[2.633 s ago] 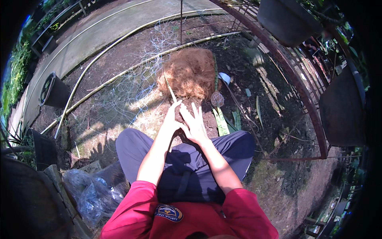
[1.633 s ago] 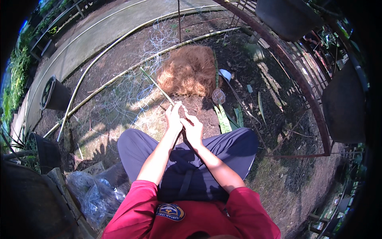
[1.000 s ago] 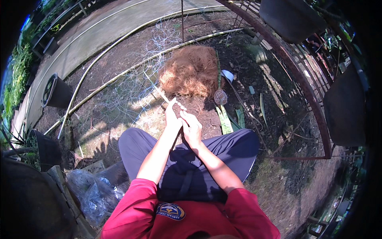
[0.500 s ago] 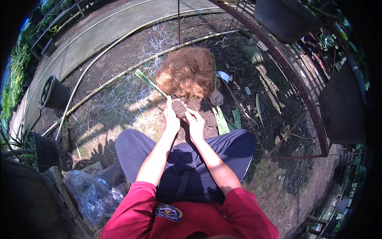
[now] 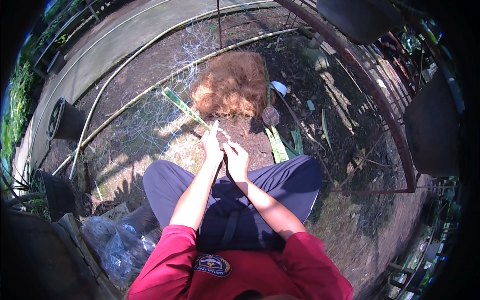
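Note:
My left hand (image 5: pixel 211 147) is closed around the lower end of a green snake plant leaf (image 5: pixel 185 107), which points up and to the left. Close beside it, my right hand (image 5: pixel 236 159) has its fingers pinched together. What lies between the fingertips is too small to make out. Just beyond both hands rests a heap of brown coconut fibre (image 5: pixel 231 85). To its right sits a string-bound ball (image 5: pixel 270 115) with a leaf rising from it. More cut leaves (image 5: pixel 277 146) lie in front of the ball.
Tangled pale string (image 5: pixel 150 112) spreads over the soil at left, crossed by long poles (image 5: pixel 132 106). A white bowl (image 5: pixel 279 89) lies beyond the ball. A rusty metal frame (image 5: pixel 372 95) arches at right. Clear plastic bags (image 5: pixel 117 245) and dark pots (image 5: pixel 67 120) stand at left.
The leaf and my left hand have shifted slightly left. My right hand has turned and moved a little closer to the left, and the dark clump seen between them is now mostly hidden.

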Tool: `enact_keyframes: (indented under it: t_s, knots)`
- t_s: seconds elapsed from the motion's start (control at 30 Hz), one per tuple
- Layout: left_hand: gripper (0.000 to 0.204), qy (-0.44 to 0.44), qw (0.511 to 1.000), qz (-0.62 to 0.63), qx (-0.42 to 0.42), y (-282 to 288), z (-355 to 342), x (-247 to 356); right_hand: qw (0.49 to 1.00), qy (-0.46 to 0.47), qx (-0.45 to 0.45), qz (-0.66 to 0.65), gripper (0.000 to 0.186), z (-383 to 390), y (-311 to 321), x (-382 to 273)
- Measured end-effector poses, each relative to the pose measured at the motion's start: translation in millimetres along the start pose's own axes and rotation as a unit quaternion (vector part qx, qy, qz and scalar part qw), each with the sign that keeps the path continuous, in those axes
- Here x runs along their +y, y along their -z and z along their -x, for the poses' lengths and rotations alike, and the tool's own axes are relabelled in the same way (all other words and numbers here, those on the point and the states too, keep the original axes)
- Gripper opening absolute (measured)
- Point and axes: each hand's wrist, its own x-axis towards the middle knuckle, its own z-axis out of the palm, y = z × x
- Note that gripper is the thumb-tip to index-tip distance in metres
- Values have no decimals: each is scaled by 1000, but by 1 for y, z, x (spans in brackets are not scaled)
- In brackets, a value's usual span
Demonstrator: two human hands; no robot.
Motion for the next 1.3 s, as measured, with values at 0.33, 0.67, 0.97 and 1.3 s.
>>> enact_keyframes:
  t_s: [0.33,0.67,0.97,1.3]
  knots:
    - [27,94,995,31,20,20,-30,7,917,111,-101,369,25,-83,48,49]
    - [19,32,996,-51,60,52,-47,-20,727,226,-249,599,51,-117,20,63]
    - [26,82,997,-2,-13,39,-36,-9,702,168,-314,617,27,-115,28,39]
    - [37,130,971,138,-145,24,-19,-3,879,112,-162,434,15,-101,61,20]
